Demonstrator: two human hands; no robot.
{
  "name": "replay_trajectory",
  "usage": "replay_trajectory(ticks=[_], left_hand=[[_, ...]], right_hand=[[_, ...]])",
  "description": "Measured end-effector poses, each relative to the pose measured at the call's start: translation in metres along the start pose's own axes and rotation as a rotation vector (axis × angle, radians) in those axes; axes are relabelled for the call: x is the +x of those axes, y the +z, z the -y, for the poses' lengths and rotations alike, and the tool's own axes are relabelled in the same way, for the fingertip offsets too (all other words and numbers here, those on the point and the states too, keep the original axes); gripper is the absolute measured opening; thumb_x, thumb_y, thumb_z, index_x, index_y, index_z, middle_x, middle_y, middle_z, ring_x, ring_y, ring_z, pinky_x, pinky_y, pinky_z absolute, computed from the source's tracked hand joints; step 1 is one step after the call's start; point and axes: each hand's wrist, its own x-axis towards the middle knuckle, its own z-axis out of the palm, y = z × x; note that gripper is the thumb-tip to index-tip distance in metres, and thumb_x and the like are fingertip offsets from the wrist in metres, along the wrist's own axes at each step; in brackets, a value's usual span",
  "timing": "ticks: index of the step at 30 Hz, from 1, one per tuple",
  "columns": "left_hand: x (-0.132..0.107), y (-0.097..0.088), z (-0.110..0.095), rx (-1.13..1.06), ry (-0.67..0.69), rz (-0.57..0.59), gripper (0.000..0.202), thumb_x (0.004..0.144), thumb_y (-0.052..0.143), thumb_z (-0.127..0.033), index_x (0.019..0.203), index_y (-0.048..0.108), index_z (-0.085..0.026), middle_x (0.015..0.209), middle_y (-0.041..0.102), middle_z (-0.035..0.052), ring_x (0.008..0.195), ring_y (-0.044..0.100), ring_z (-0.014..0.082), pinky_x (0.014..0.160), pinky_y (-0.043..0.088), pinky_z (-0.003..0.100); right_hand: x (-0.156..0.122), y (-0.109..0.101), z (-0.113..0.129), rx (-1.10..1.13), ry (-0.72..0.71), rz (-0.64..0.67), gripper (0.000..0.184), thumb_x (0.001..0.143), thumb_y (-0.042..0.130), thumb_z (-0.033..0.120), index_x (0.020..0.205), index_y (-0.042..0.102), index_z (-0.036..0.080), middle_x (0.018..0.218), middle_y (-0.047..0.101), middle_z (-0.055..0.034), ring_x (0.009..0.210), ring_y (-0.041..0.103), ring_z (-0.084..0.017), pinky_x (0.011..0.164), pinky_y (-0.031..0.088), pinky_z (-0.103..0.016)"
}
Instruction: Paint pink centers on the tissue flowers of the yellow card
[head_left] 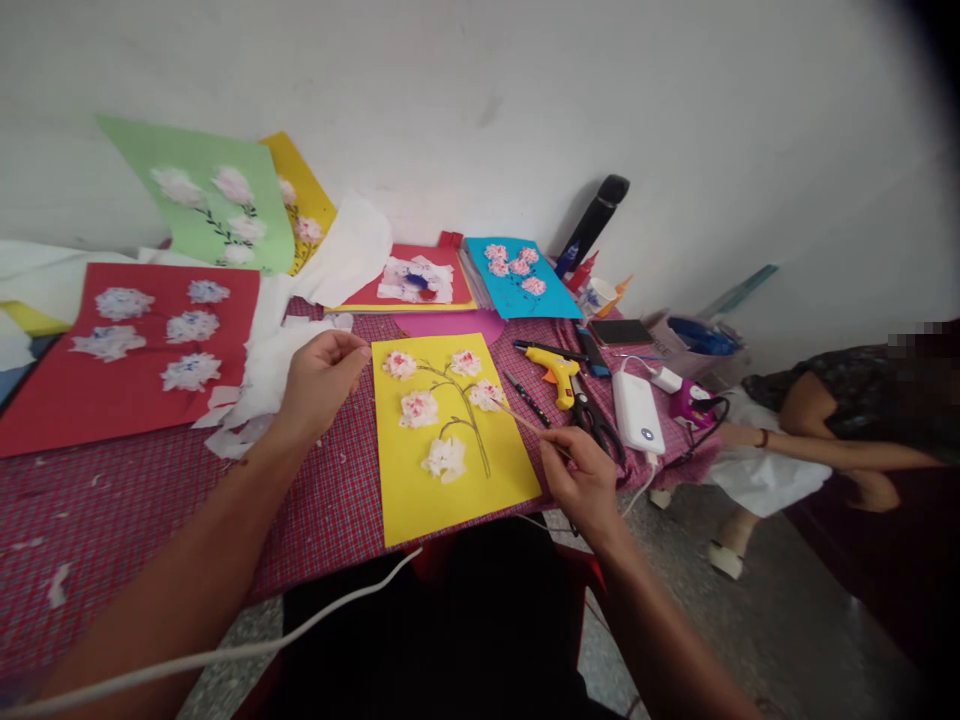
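A yellow sheet of paper lies on the table in front of me, with a branch drawn on it and several crumpled white tissue flowers. Most of these flowers carry red dabs; the lowest tissue flower looks plain white. My right hand pinches a thin wooden stick, whose far end meets the tissue flower on the right. Beside the sheet's upper left corner is my left hand, thumb and fingers pressed together. Whether anything is between them I cannot make out.
Right of the sheet lie a yellow glue gun, black scissors, a pen and a white power bank. Finished flower cards, a red one and a blue one, surround it. A seated person is at right.
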Motion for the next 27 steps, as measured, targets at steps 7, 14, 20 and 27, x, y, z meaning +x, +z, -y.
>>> replay_trajectory(ticks=[7, 14, 20, 27], left_hand=[[0.000, -0.001, -0.001, -0.013, -0.001, -0.012, 0.014, 0.081, 0.076, -0.030, 0.086, 0.067, -0.021, 0.058, 0.056, -0.0033, 0.047, 0.047, 0.0114, 0.044, 0.033, 0.026], [0.000, 0.000, 0.003, -0.026, -0.008, 0.003, 0.015, 0.079, 0.076, -0.030, 0.086, 0.066, -0.022, 0.062, 0.056, -0.0034, 0.048, 0.045, 0.0107, 0.044, 0.030, 0.026], [0.000, -0.001, 0.001, -0.062, -0.001, -0.003, 0.014, 0.079, 0.075, -0.029, 0.086, 0.065, -0.022, 0.064, 0.056, -0.0030, 0.048, 0.044, 0.0104, 0.045, 0.030, 0.026], [-0.003, -0.002, -0.007, -0.036, 0.008, -0.004, 0.014, 0.079, 0.074, -0.031, 0.084, 0.065, -0.021, 0.063, 0.056, -0.0041, 0.052, 0.045, 0.0107, 0.047, 0.031, 0.026]], right_hand=[[0.007, 0.004, 0.004, -0.004, -0.050, 0.025, 0.013, 0.098, 0.063, 0.023, 0.098, 0.075, 0.025, 0.087, 0.078, -0.0051, 0.077, 0.073, -0.021, 0.069, 0.059, -0.034], [0.009, -0.011, 0.015, 0.024, -0.060, -0.020, 0.012, 0.097, 0.065, 0.021, 0.103, 0.074, 0.026, 0.091, 0.077, -0.0043, 0.078, 0.073, -0.021, 0.068, 0.058, -0.034], [0.057, -0.008, 0.022, -0.025, -0.157, -0.030, 0.011, 0.097, 0.067, 0.026, 0.103, 0.076, 0.027, 0.093, 0.078, -0.0051, 0.080, 0.073, -0.023, 0.071, 0.058, -0.037], [0.172, 0.052, 0.013, 0.067, -0.117, 0.028, 0.016, 0.092, 0.061, 0.025, 0.095, 0.077, 0.021, 0.093, 0.079, -0.0067, 0.085, 0.074, -0.023, 0.080, 0.057, -0.037]])
